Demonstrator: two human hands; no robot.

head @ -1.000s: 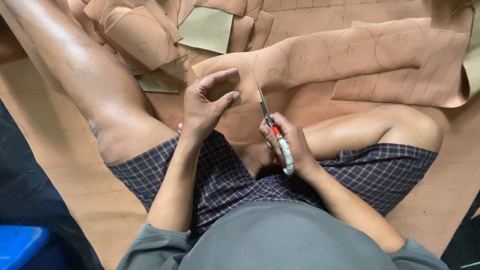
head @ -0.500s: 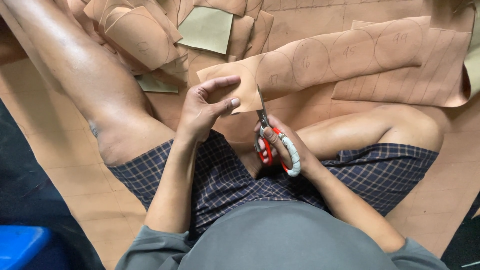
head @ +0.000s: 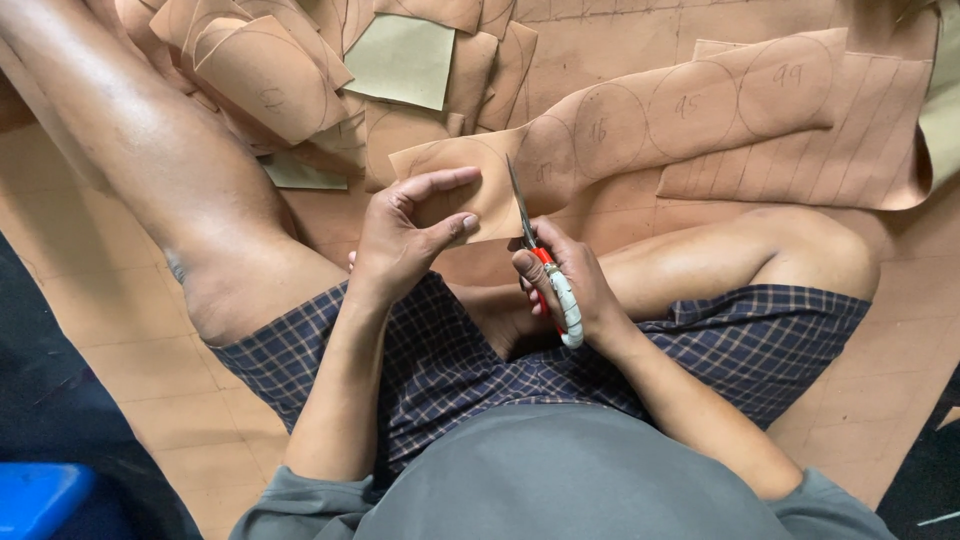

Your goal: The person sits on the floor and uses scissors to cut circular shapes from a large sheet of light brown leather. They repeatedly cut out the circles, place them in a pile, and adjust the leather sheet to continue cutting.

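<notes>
Tan leather strip (head: 640,125) with drawn circles runs from centre to far right; left hand (head: 405,240) pinches its near end, right hand (head: 570,285) is closed around the scissors (head: 535,250), blades just entering. Most circles remain uncut; cut pieces (head: 270,70) pile far left.

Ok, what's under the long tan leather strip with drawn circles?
The long tan leather strip lies over tan sheet flooring and a line-marked tan piece. Its near end is pinched by the left hand; anything beneath is covered.
</notes>
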